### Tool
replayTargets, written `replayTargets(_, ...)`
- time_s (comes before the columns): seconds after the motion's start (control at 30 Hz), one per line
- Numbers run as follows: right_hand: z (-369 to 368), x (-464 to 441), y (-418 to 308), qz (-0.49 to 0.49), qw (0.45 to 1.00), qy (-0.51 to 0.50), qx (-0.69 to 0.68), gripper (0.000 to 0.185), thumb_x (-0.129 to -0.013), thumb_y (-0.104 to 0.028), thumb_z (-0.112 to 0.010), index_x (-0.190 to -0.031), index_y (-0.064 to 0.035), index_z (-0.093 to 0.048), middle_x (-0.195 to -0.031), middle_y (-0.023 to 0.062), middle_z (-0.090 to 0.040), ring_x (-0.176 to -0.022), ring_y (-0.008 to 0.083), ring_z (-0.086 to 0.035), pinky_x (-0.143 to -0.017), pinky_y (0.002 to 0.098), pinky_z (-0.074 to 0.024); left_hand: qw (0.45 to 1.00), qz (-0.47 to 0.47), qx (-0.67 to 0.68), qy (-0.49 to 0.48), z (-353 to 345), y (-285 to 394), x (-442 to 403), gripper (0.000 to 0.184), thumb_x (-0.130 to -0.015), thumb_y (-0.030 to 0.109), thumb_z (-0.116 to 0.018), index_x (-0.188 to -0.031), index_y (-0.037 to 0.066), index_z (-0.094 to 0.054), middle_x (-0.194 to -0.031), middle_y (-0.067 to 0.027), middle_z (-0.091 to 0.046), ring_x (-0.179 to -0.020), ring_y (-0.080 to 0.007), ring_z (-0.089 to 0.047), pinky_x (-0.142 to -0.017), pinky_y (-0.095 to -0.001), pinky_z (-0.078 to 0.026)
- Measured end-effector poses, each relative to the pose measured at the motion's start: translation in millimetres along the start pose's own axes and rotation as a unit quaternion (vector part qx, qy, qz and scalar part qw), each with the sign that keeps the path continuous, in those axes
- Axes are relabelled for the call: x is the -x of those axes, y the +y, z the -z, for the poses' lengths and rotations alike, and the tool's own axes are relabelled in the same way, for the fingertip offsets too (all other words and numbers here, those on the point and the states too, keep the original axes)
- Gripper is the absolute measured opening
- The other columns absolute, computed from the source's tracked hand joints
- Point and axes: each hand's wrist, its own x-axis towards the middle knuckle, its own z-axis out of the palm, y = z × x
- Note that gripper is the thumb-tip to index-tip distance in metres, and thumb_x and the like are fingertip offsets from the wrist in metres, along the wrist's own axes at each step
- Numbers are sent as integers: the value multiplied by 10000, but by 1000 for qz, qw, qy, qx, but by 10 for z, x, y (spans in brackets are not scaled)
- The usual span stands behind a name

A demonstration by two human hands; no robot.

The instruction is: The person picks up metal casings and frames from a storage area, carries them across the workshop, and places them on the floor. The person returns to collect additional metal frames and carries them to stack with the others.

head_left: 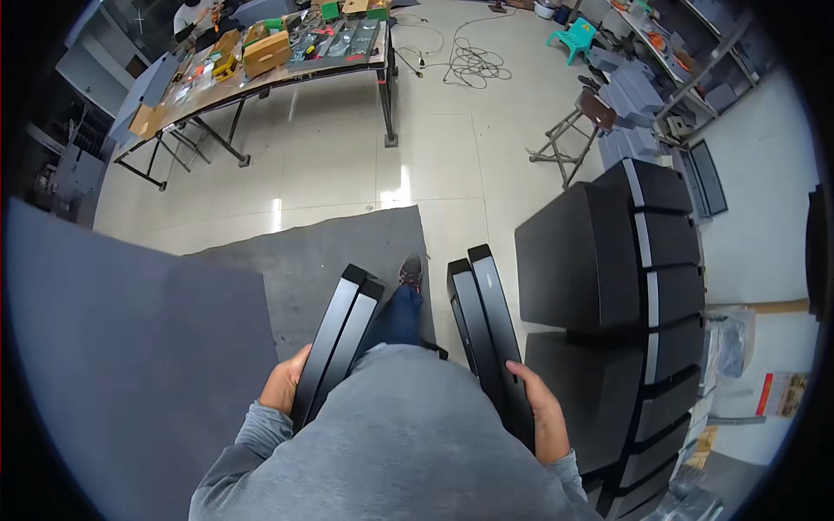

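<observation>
Two long dark panels with black end caps [334, 334] are held at my left side, with my left hand [285, 380] closed round their outer edge. On the other side, my right hand [540, 408] grips another group of long dark panels [493, 326], its thumb on the outer one. Both groups stand on edge beside my body, their far ends pointing forward. Most of my fingers are hidden behind the panels. Between the two groups one shoe [411, 271] shows on the floor, at the edge of a grey mat [347, 234].
Stacked dark drawer-like units [565, 260] stand close on my right. A large grey surface [139, 347] fills the left. Ahead are a workbench [304, 74] with tools and boxes, a person [193, 17] behind it, a stool [569, 139], a green chair [573, 37] and coiled cable [478, 65].
</observation>
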Motion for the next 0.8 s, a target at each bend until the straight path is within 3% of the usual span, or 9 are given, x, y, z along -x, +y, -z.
replayTargets(0.1,-225,-530,-733,1,999,41,-20,441,-815,-315,-666,-1103,18,-639,-1015,125,-672,-912,222,-634,-841,303,-480,1000,5,13,-5,-144,797,-285,541,-914,455,-480,-1133,-19,-620,-1016,-148,-680,-819,-247,-657,-719,-372,-552)
replayTargets(0.2,-501,-764,-1469,98,988,96,69,458,-809,-321,-670,-1110,21,-631,-1050,130,-655,-950,226,-616,-856,304,-468,1000,7,15,-20,-385,1580,-576,539,-915,452,-478,-1131,-20,-621,-1014,-148,-681,-818,-248,-657,-720,-372,-552)
replayTargets(0.23,-558,-774,-1711,95,986,116,78,466,-800,-319,-677,-1111,24,-626,-1069,127,-642,-964,229,-603,-870,305,-457,999,15,21,-25,-444,1779,-677,538,-915,451,-478,-1130,-21,-621,-1013,-148,-681,-817,-248,-657,-720,-372,-551)
replayTargets(0.33,-605,-960,-2322,11,998,60,-16,646,-788,-436,-686,-1218,35,-584,-1267,144,-558,-1214,241,-472,-1050,321,-312,999,20,34,-37,-601,2395,-1003,536,-916,448,-476,-1128,-22,-622,-1012,-149,-681,-817,-248,-657,-721,-372,-551)
replayTargets(0.53,-364,-1758,-3121,43,991,125,-8,510,-805,-366,-686,-1149,5,-619,-1149,109,-617,-1065,211,-560,-930,306,-419,994,98,19,-46,-1536,3802,-1326,490,-924,407,-471,-1102,-17,-637,-989,-143,-689,-803,-244,-659,-729,-361,-549)
replayTargets(0.6,-381,-2084,-3601,61,992,108,-33,444,-815,-329,-672,-1111,-1,-630,-1087,102,-635,-1004,208,-582,-896,302,-440,999,51,1,15,-1954,4216,-1490,466,-928,390,-460,-1071,-10,-649,-959,-135,-695,-782,-241,-660,-728,-356,-549)
replayTargets(0.67,-393,-2322,-4122,89,990,79,-71,363,-831,-280,-644,-1065,-1,-639,-1003,99,-657,-917,213,-612,-855,300,-464,997,55,-58,-22,-2297,4743,-1655,482,-932,393,-451,-1096,-20,-640,-945,-131,-696,-785,-219,-660,-717,-332,-542)
replayTargets(0.8,-390,-2561,-5349,4,984,60,-165,369,-842,-290,-622,-1063,4,-637,-965,113,-671,-867,223,-635,-805,321,-501,994,61,-89,-24,-3033,5725,-1886,475,-933,371,-447,-1116,-26,-633,-959,-136,-697,-782,-222,-670,-718,-331,-547)
